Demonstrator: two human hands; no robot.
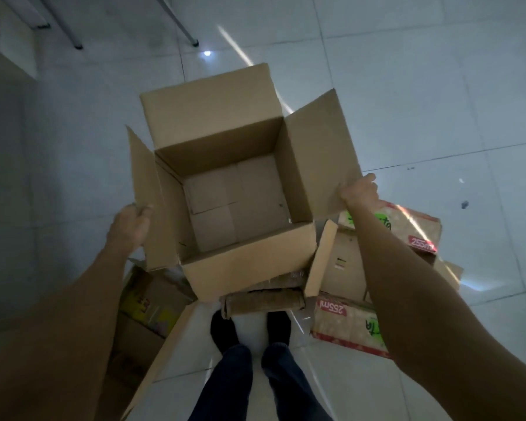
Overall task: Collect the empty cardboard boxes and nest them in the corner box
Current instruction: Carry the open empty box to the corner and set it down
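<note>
A large plain cardboard box (249, 268) hangs in front of me above the floor, all flaps open, its inside empty. My left hand (131, 224) grips the edge of its left flap. My right hand (359, 192) grips the lower corner of its right flap. Below the box lie other boxes: a printed one with red "255ml" labels (343, 325) at the right, a plain brown one (343, 265) beside it, and a yellow-printed one (146, 299) at the left. A crumpled cardboard piece (264, 300) sits just under the held box.
The floor is pale glossy tile (438, 101) with light streaks. Metal furniture legs (192, 41) stand at the top left. A long cardboard flap (161, 360) slants by my left leg. My two feet (249, 329) stand between the floor boxes.
</note>
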